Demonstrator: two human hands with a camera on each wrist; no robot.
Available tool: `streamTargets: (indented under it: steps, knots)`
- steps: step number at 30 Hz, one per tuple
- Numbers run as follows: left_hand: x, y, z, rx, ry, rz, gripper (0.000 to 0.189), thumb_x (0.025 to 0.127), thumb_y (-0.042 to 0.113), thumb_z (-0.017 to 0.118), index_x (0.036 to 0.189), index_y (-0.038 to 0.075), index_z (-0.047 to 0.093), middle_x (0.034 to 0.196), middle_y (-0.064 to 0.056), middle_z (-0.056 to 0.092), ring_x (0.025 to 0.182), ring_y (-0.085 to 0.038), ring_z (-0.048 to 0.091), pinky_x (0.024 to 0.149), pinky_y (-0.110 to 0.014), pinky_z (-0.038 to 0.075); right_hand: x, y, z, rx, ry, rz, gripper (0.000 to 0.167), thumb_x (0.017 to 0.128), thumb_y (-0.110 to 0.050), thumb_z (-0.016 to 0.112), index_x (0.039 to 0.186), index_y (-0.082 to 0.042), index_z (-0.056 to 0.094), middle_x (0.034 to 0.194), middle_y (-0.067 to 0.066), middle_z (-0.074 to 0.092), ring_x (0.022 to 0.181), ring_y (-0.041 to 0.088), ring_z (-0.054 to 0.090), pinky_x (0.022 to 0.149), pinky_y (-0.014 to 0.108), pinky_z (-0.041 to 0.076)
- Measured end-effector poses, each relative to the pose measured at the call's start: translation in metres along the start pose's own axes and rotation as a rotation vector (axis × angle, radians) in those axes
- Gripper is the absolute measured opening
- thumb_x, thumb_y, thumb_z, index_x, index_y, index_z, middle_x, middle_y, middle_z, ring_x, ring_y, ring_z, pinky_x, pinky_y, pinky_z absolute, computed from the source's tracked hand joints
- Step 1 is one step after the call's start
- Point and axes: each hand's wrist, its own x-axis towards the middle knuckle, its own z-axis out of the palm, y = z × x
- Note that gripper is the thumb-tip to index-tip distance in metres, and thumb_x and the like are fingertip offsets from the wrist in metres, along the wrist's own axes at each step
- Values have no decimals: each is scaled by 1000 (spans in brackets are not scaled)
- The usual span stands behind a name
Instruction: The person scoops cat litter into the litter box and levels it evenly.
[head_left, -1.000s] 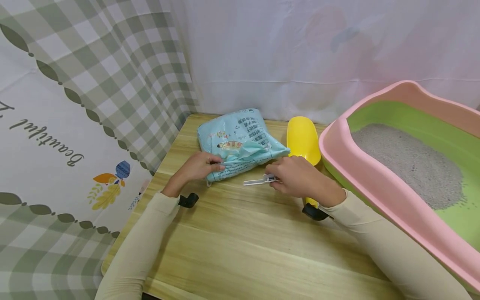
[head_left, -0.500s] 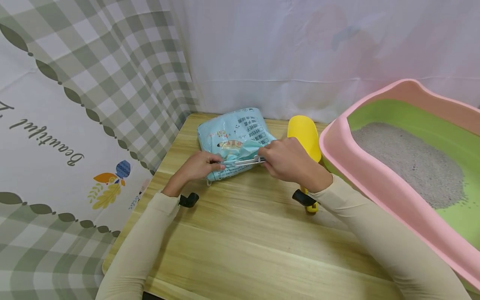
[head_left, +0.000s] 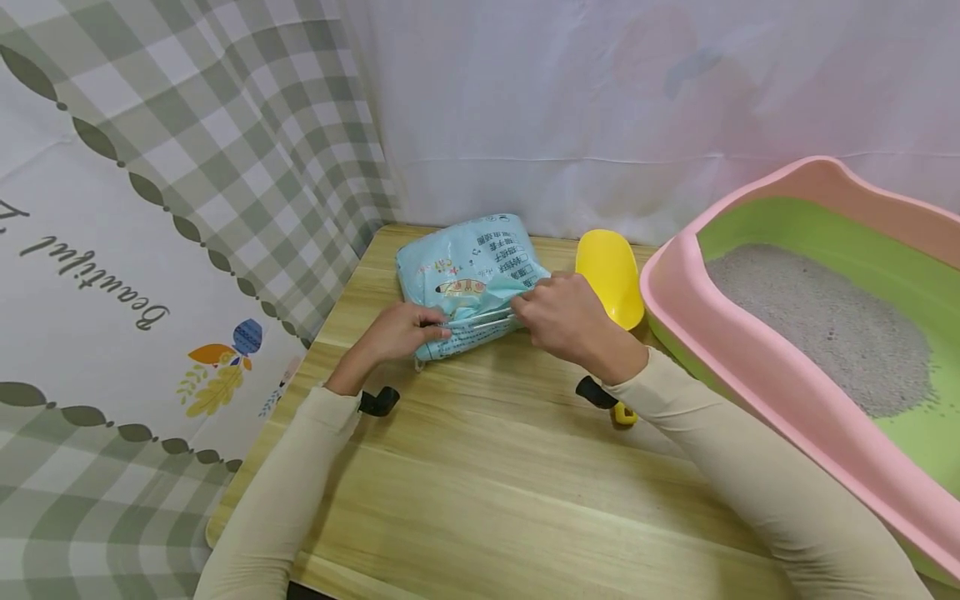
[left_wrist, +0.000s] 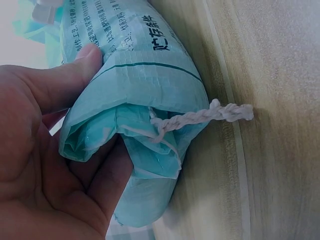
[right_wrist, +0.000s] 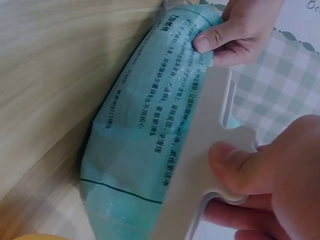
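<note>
A light blue printed plastic bag [head_left: 453,254], seemingly of cat litter, lies on the wooden table. My left hand [head_left: 401,333] pinches the left end of its folded mouth between thumb and fingers. From that end sticks a short twisted white cord [left_wrist: 210,115], seen in the left wrist view. My right hand [head_left: 566,321] grips a long white bag clip [right_wrist: 200,145] by its middle, thumb on top. The clip lies along the bag's gathered mouth. Whether its two arms are fastened together cannot be told.
Right of the bag, a yellow scoop [head_left: 603,271] lies with its handle under my right wrist. A pink and green litter box [head_left: 716,312] with grey litter [head_left: 817,325] fills the right side. Curtains hang behind and left of the wooden table [head_left: 480,483].
My right hand has brought the clip leftward and up, from in front of the bag onto its mouth. The left hand has kept its place on the bag.
</note>
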Motion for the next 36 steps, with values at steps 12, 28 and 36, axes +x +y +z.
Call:
streamTargets:
  steps: [12, 28, 36]
  knots:
    - [0, -2, 0, -10, 2, 16, 16, 107, 18, 73, 92, 14, 78, 65, 9, 36, 65, -13, 39, 68, -35, 34, 15, -3, -1, -71, -44, -34, 25, 96, 4, 60, 77, -9, 70, 63, 3, 59, 65, 24, 65, 67, 36, 52]
    - [-1, -3, 2, 4, 17, 20, 13, 105, 17, 76, 110, 10, 86, 68, 10, 58, 67, -12, 47, 69, -34, 43, 27, -5, -6, -35, -198, -1, 25, 91, -2, 64, 69, -14, 64, 62, 1, 52, 57, 24, 51, 54, 39, 47]
    - [-2, -4, 3, 13, 23, 19, 12, 105, 17, 76, 107, 11, 86, 67, 11, 55, 67, -12, 47, 69, -34, 43, 29, -7, -16, -66, -243, -3, 21, 95, -8, 68, 74, -13, 69, 66, 2, 55, 57, 23, 49, 54, 37, 45]
